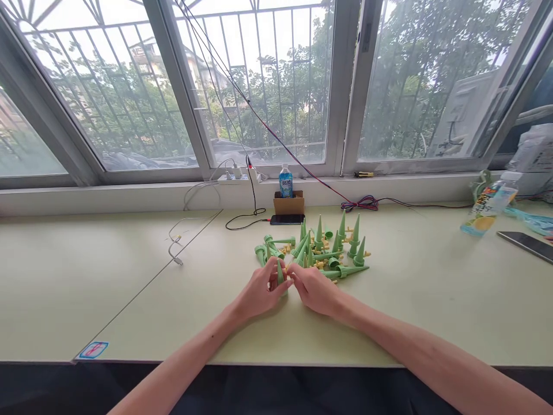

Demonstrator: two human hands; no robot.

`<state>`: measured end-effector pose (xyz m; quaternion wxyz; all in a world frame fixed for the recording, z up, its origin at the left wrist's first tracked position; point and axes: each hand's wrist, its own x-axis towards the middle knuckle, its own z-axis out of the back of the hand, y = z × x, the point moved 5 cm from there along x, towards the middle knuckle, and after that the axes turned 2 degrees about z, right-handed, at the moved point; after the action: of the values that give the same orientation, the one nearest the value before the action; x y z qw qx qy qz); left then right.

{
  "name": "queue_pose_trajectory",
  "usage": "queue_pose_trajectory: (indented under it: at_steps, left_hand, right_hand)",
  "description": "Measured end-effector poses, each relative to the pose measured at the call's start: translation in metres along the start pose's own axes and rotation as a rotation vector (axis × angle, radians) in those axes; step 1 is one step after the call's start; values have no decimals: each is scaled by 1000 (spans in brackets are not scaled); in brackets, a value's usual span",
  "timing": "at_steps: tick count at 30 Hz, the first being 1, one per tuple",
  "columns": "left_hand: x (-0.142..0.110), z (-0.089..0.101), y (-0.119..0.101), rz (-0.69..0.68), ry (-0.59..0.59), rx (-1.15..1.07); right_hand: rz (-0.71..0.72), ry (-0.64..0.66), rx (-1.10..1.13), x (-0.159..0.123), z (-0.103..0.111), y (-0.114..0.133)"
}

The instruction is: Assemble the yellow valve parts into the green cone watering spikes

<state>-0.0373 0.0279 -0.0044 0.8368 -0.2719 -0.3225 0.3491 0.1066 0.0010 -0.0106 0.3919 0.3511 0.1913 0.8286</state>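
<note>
My left hand (262,287) is closed around a green plastic plant-watering spike (280,272), held with its pointed end up just above or on the table. Against its right side, my right hand (314,287) has its thumb and forefinger pinched together. What sits between those fingertips is too small and covered to make out. Just beyond both hands lies a loose pile of similar green watering spikes (306,251). Some stand upright on their caps and others lie on their sides, several with small yellow valves (319,265) sticking out.
Behind the pile are a black phone (287,219) on a cable, a small cardboard box (289,205) and a blue-labelled bottle (286,182). A white cable (175,253) lies left. Another bottle (490,204) and a phone (527,246) are at right. The table's front edge (302,365) runs below my forearms.
</note>
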Motion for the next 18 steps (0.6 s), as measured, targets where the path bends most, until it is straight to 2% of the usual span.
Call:
queue_pose_trajectory:
  at_steps: [18]
  left_hand:
    - [0,0,0,1,6,19]
  right_hand:
    - [-4,27,-6,1,0,2]
